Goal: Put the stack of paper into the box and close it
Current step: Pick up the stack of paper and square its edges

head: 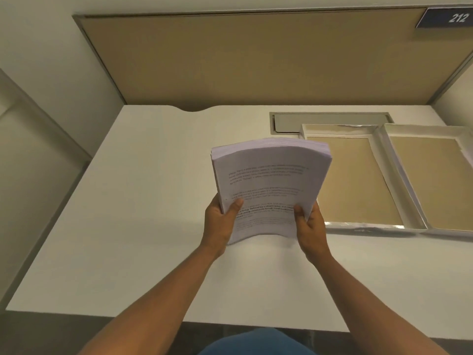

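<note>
A thick stack of printed white paper [268, 180] is held up above the desk, tilted toward me and bowed. My left hand [221, 221] grips its lower left edge with the thumb on the top sheet. My right hand [311, 224] grips its lower right edge the same way. To the right, the flat white box [340, 224] lies open on the desk with its brown bottom showing. Its lid [425, 129] lies flipped open beside it at the far right, inner side up. The stack's right edge overlaps the box's left side in view.
The white desk [143, 201] spreads out to the left and in front of me. A grey cable hatch [291, 121] sits behind the box. A tan partition panel [256, 60] closes the desk's far side, with a "212" sign [450, 17] at the top right.
</note>
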Available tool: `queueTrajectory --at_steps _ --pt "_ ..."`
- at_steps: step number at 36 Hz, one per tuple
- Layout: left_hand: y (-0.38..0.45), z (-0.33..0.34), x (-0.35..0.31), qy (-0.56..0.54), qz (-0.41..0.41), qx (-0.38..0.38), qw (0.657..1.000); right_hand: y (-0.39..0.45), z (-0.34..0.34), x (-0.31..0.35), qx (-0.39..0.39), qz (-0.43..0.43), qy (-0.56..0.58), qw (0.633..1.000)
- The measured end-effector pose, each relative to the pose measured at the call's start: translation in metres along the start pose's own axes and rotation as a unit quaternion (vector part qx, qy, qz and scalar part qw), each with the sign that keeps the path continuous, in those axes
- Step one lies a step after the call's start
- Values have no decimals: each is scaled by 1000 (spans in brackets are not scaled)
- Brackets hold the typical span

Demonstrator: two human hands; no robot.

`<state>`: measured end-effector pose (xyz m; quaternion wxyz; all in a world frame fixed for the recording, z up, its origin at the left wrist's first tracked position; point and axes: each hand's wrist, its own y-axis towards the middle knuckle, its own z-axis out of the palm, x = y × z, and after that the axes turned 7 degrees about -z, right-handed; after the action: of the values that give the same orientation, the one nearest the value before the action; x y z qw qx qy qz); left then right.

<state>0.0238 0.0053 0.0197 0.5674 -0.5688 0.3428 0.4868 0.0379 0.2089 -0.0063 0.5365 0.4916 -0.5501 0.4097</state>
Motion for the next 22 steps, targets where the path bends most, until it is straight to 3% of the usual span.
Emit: queueTrajectory --at_steps 13,22 --pt "-1 2 27 65 -4 31 997 -15 0 -6 7 13 -75 997" --pt "-5 -4 58 135 -78 32 987 -31 -9 -43 20 72 -151 986"
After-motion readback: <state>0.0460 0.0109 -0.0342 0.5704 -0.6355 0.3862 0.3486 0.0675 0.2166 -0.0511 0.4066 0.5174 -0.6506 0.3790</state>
